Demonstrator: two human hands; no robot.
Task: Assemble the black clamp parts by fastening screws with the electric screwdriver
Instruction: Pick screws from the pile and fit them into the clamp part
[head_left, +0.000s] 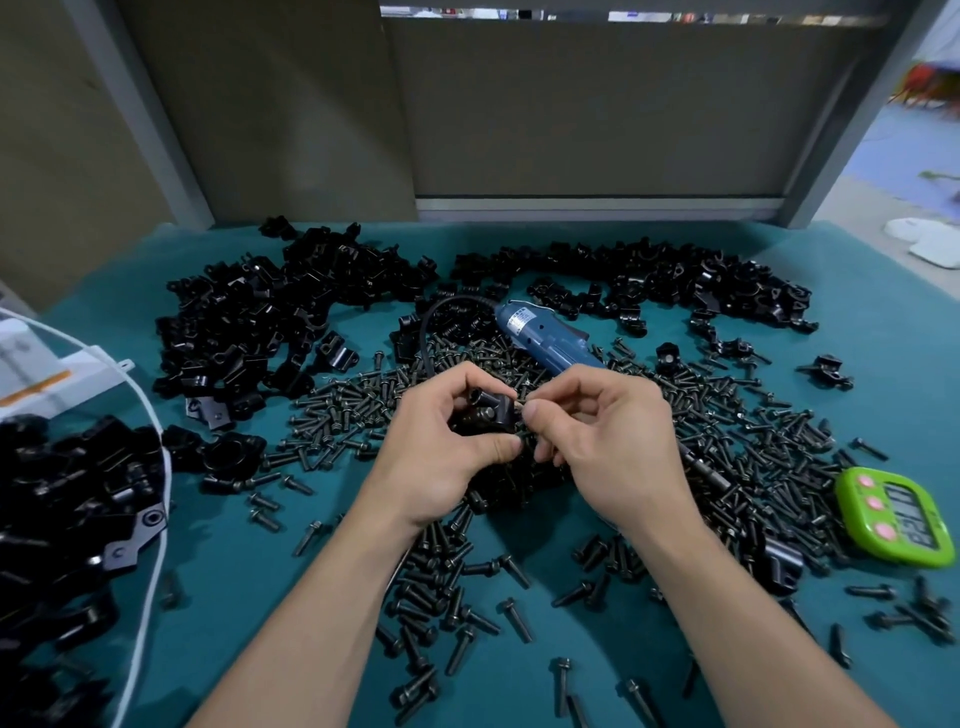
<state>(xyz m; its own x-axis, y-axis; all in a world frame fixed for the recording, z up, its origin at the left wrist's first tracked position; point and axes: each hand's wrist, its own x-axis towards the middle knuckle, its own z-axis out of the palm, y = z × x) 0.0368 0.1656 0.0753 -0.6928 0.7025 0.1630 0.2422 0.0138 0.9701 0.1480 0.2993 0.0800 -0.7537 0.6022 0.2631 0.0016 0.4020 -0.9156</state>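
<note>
Head view looks down on my two hands meeting at the centre of the teal table cover (234, 597). My left hand (441, 452) is closed around a black clamp part (485, 410), fingers curled over its top and thumb pressed along its underside. The part is glossy black with a short round boss standing up near my fingertips. Most of its body is hidden in my palm. My right hand (608, 441) touches the clamp's 3 o'clock side, thumb and forefinger pinching a small screw (521, 404) against it. Only the screw's tip shows, so I cannot tell how far in it sits. At 12 o'clock from my hands, the blue electric screwdriver (545, 338) lies on its side on the loose screws (727, 441), with its black cord curling off toward 11 o'clock. Those dark flanged screws spread in a thick scatter under and around my wrists, mostly toward 3 and 6 o'clock. Heaps of black clamp parts (260, 322) arc from 10 to 2 o'clock. A green timer (891, 517) with pink buttons sits at 4 o'clock. At 8 o'clock, a clear bag (156, 545) holds more clamp pieces.
</note>
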